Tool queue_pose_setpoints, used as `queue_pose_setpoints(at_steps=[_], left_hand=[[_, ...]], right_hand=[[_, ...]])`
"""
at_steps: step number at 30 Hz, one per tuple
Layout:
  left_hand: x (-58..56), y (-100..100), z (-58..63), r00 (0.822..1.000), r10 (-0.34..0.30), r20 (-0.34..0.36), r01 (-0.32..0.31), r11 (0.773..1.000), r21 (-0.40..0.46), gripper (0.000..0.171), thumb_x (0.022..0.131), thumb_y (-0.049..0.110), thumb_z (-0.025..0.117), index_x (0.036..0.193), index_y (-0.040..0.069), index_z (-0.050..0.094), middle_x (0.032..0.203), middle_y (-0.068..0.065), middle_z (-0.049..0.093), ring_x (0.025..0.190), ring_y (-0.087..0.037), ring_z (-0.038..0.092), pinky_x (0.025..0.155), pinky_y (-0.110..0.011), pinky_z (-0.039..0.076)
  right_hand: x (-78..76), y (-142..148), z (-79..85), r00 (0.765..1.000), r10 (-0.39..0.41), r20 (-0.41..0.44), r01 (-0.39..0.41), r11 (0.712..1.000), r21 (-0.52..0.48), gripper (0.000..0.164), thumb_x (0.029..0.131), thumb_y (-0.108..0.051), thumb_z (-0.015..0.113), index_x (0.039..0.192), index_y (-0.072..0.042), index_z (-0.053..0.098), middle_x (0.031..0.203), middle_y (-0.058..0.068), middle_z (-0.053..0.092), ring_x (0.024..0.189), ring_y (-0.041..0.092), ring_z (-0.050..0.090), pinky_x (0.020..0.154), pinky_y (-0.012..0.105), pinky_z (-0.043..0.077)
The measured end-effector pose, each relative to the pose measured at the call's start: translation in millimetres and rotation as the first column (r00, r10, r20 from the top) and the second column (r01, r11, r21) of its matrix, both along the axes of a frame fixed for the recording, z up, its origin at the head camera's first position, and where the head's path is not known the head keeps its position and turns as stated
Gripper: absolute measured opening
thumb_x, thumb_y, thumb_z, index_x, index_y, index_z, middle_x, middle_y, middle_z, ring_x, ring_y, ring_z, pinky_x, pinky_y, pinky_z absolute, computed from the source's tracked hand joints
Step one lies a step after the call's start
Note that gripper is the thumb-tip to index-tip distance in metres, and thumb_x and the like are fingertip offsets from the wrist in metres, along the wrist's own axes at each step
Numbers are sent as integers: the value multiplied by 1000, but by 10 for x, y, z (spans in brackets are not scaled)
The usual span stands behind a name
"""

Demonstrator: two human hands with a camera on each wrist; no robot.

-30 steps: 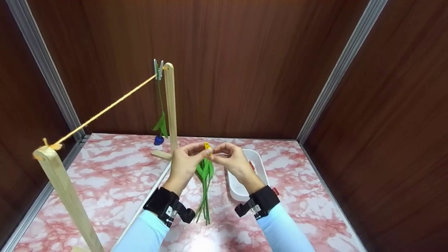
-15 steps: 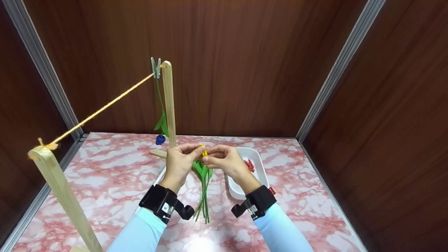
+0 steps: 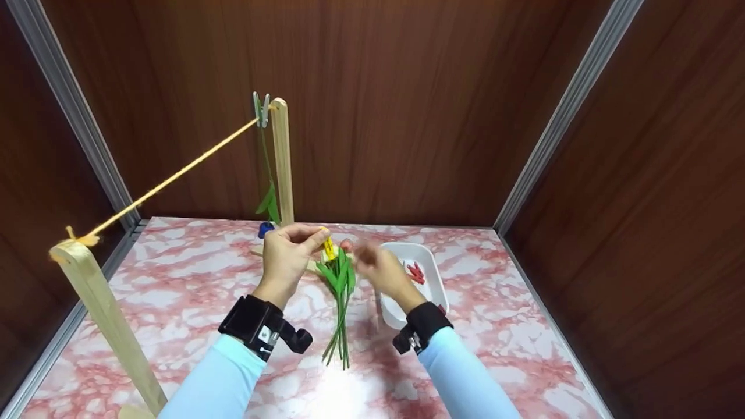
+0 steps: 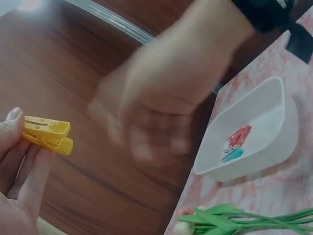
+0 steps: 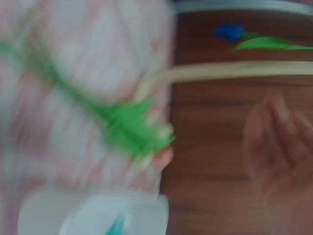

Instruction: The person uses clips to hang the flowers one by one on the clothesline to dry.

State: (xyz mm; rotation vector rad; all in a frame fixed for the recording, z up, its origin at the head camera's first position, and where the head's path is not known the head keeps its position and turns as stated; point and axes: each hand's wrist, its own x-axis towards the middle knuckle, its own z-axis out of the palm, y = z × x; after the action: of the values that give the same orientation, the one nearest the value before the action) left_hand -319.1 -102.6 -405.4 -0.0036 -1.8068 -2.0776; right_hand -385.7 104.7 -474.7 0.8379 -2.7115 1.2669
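My left hand (image 3: 283,259) pinches a yellow clothespin (image 3: 329,247) by one end, thumb against fingers. In the left wrist view the clothespin (image 4: 48,132) sticks out past the fingertips, with nothing in its jaws. My right hand (image 3: 384,272) is apart from it, blurred, its fingers loosely bent and holding nothing. Below and between the hands lies a bunch of artificial tulips (image 3: 341,291), green stems toward me, with pale and pinkish blooms partly hidden. A white tray (image 3: 437,278) near the right hand holds red clothespins (image 3: 415,272) and a teal clothespin (image 4: 233,154).
On the left, a yellow string (image 3: 174,181) slopes between a near wooden post (image 3: 110,326) and a far wooden post (image 3: 282,163). By the far post, a light grey clothespin (image 3: 261,112) holds a blue tulip (image 3: 266,228) hanging upside down. Brown panels (image 3: 396,116) enclose the marbled tabletop.
Both hands were together at the yellow clothespin. The right hand has let go and moved off to the right, while the left has shifted slightly left with the clothespin.
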Motion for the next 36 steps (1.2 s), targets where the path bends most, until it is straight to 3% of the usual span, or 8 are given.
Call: queue_pose_setpoints(at_steps=[2, 5, 12, 14, 19, 26, 30, 36], left_hand=[[-1, -25, 14, 1000, -1, -6, 1, 1000, 3, 14, 89, -1, 87, 100, -8, 82, 84, -2, 84, 72, -4, 75, 71, -19, 64], [0, -49, 9, 1000, 2, -2, -2, 1000, -4, 14, 88, 0, 88, 99, -7, 83, 85, -2, 84, 73, -5, 76, 70, -19, 65], [-21, -70, -18, 1000, 3, -13, -3, 1000, -22, 13, 89, 0, 87, 99, -8, 83, 87, -4, 85, 74, -2, 74, 72, -19, 65], [-27, -69, -4, 1000, 7, -22, -8, 999, -37, 15, 89, 1, 87, 100, -8, 83, 88, -4, 85, 74, -1, 74, 73, -17, 63], [-28, -57, 28, 1000, 5, -25, -6, 999, -48, 13, 89, 0, 88, 99, -6, 84, 85, -3, 84, 74, -3, 75, 72, -19, 65], [-24, -58, 78, 1000, -10, -23, 9, 999, -42, 11, 89, 0, 87, 99, -5, 84, 86, -4, 84, 75, -6, 77, 74, -22, 67], [-21, -73, 130, 999, 2, -40, -4, 999, -51, 11, 89, -1, 87, 99, -4, 84, 87, -5, 84, 74, -4, 75, 74, -19, 65], [3, -52, 295, 996, 21, -92, -33, 991, -130, 11, 88, 4, 89, 97, -3, 85, 90, -11, 85, 73, -1, 73, 71, -16, 63]], right_hand=[[-28, 28, -190, 988, -3, -152, 45, 959, 278, 18, 95, -4, 76, 112, -4, 78, 107, 14, 80, 98, 29, 76, 87, 40, 65], [1, -5, -447, 943, 109, -315, 96, 815, 571, 20, 85, -1, 82, 102, -12, 83, 103, 7, 81, 92, 29, 77, 80, 43, 67], [74, -299, -793, 736, 322, -595, 362, 556, 748, 16, 92, -12, 74, 83, -23, 81, 91, -6, 77, 82, 16, 73, 63, 32, 63], [65, -368, -837, 725, 331, -604, 399, 514, 760, 16, 95, -14, 72, 84, -22, 81, 91, -6, 76, 81, 14, 73, 63, 31, 62], [38, -435, -925, 765, 310, -564, 397, 462, 793, 13, 98, -18, 72, 92, -21, 83, 96, -5, 78, 84, 15, 74, 67, 33, 63], [12, -333, -1009, 766, 304, -566, 354, 536, 766, 15, 92, -10, 75, 83, -19, 82, 85, -3, 80, 71, 17, 76, 58, 35, 64], [-35, -244, -878, 746, 322, -583, 286, 636, 717, 14, 87, -6, 78, 79, -17, 79, 79, 0, 79, 67, 20, 75, 57, 37, 62], [-151, -130, -502, 775, 237, -586, 162, 822, 547, 11, 85, -5, 82, 82, -14, 77, 80, 6, 79, 70, 25, 77, 60, 40, 63]])
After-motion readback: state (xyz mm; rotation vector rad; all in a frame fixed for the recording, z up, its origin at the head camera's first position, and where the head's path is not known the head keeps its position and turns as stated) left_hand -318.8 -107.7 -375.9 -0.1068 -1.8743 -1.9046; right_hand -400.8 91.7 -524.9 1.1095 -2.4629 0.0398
